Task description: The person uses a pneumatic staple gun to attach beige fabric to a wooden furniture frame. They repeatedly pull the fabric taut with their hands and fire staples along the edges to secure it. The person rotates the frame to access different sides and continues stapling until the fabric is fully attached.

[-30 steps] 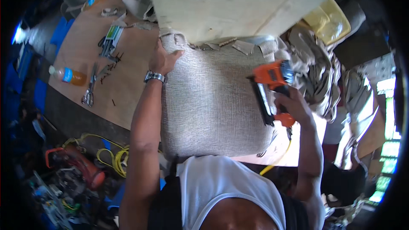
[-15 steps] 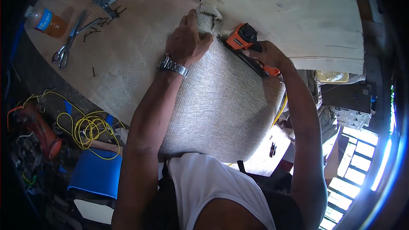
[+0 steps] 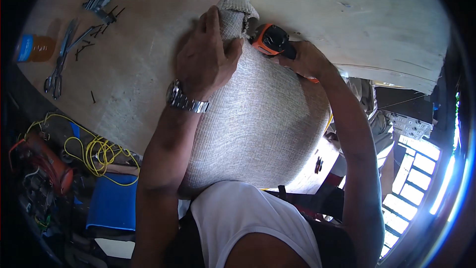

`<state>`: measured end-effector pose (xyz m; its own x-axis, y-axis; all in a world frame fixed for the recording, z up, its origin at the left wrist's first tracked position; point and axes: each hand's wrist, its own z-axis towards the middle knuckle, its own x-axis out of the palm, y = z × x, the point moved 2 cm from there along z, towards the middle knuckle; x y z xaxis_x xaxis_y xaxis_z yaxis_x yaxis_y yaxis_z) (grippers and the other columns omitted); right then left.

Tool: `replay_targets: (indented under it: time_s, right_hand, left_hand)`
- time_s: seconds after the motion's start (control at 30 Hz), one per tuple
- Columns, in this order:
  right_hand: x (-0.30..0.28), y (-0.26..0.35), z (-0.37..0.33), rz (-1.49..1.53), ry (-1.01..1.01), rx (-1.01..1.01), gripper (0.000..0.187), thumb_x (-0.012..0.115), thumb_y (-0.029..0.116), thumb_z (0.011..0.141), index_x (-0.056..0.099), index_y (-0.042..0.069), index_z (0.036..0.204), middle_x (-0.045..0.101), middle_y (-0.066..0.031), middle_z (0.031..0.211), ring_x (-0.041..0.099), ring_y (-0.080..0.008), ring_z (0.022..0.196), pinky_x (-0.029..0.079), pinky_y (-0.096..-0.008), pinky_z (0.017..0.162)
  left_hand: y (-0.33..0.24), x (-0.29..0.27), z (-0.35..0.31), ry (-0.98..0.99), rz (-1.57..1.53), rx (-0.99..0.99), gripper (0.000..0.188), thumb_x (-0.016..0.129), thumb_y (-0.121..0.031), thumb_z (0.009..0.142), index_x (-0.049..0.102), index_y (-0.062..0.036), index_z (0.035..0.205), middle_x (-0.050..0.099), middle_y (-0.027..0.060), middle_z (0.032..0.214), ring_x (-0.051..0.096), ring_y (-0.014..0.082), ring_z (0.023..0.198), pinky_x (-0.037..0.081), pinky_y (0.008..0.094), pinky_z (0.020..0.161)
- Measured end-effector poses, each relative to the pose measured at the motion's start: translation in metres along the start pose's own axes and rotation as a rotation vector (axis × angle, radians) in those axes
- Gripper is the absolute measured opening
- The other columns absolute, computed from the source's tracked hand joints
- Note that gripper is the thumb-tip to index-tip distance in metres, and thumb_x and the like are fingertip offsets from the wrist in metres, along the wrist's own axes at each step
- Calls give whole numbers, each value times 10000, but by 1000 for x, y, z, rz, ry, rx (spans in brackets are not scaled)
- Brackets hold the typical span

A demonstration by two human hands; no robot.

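Note:
A padded piece covered in grey-beige woven fabric (image 3: 258, 119) lies in front of me, its near end against my white top. At its far end the fabric is folded over in a thick flap (image 3: 237, 7). My left hand (image 3: 206, 62), with a metal watch at the wrist, is closed on this fabric, thumb and fingers on either side of the narrow end. An orange and black staple gun (image 3: 270, 39) is gripped in my right hand (image 3: 308, 62). Its nose is at the fabric's right edge beside the flap; the handle is mostly hidden behind my fingers.
Scissors (image 3: 60, 69), an orange drink bottle (image 3: 42, 48), several dark screws (image 3: 101, 29) and a grey metal tool (image 3: 101, 0) lie on the wooden table (image 3: 144, 69) at left. Coiled yellow hose (image 3: 99, 156) and a blue box (image 3: 111, 201) are below. A pale board (image 3: 347, 25) extends far right.
The staple gun has moved left and a little farther away, up against the fabric by the flap, tilting so its long magazine is less visible. My left hand stays on the fabric; the view has shifted slightly.

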<state>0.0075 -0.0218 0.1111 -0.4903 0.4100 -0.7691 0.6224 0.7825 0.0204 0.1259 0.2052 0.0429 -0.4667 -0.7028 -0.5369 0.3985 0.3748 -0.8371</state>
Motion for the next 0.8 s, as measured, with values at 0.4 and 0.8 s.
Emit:
replay_targets:
  time_s: [0.4, 0.8]
  right_hand:
    - [-6, -6, -103, -9, -287, -99, 579, 759, 537, 807, 696, 133, 1218, 743, -177, 1085, 697, -382, 1066, 518, -497, 938]
    - [219, -175, -385, 866, -661, 511, 286, 758, 268, 885, 669, 10, 799, 651, -40, 640, 606, -115, 564, 471, -325, 532]
  left_hand:
    - [-15, -6, -6, 14, 137, 9, 914, 788, -410, 822, 343, 20, 1494, 549, 276, 1399, 644, 464, 1147, 572, 520, 922]
    - [-10, -57, -233, 130, 86, -190, 1011, 825, -461, 805, 337, 82, 1505, 563, 346, 1377, 616, 471, 1211, 536, 479, 978]
